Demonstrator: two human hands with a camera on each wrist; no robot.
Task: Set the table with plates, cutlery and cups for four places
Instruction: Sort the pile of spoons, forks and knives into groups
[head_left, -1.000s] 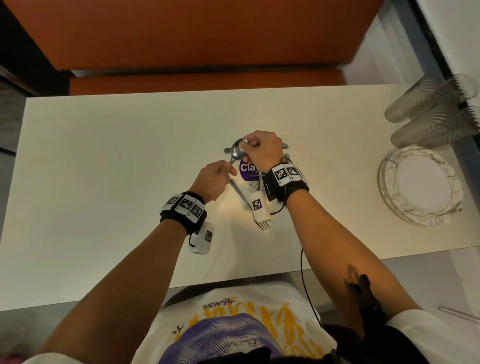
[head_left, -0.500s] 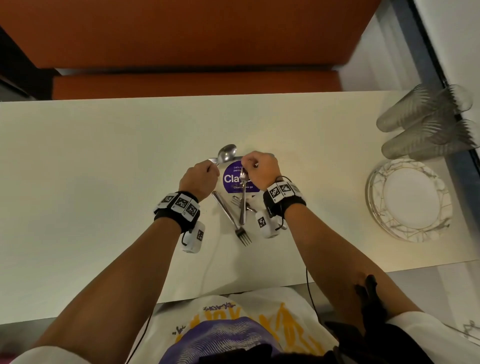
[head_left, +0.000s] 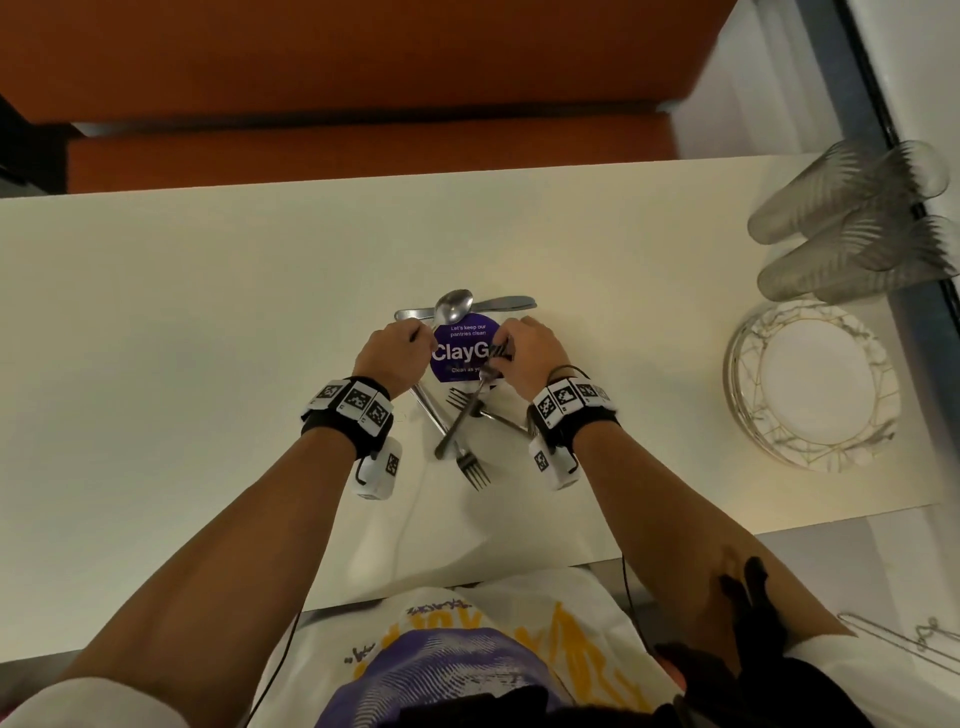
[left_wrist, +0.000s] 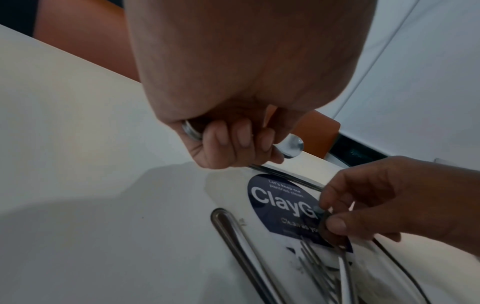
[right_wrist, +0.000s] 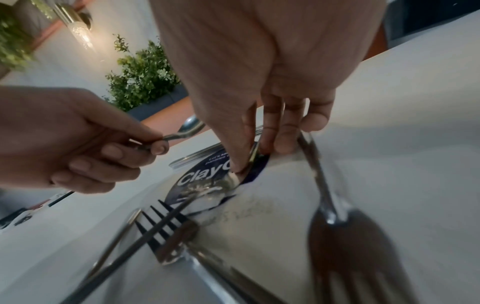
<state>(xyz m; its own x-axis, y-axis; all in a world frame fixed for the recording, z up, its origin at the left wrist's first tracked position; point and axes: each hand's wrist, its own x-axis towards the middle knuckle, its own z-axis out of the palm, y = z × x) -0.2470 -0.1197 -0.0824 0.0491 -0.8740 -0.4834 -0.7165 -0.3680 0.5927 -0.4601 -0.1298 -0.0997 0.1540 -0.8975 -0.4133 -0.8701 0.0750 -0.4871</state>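
Note:
My left hand (head_left: 397, 353) grips a spoon (head_left: 453, 306) by its handle, with the bowl pointing away from me; the left wrist view shows the fingers curled round it. My right hand (head_left: 519, 353) pinches the bowl end of a second spoon (head_left: 462, 415), whose handle slants down to the left over the table (head_left: 208, 364). In the right wrist view a blurred fork (right_wrist: 350, 246) hangs by that hand's little finger. Two forks (head_left: 475, 470) (head_left: 460, 399) lie below the hands, and a knife (head_left: 506, 303) lies beyond them.
A round purple sticker (head_left: 457, 353) sits on the table between my hands. A stack of plates (head_left: 810, 384) stands at the right edge, with several ribbed glasses (head_left: 852, 223) behind it. An orange bench (head_left: 363, 150) runs along the far side.
The spoon passed from the bundle at my right hand into my left hand, which drew away to the left. The cutlery in my right hand swung from pointing toward me to slanting left.

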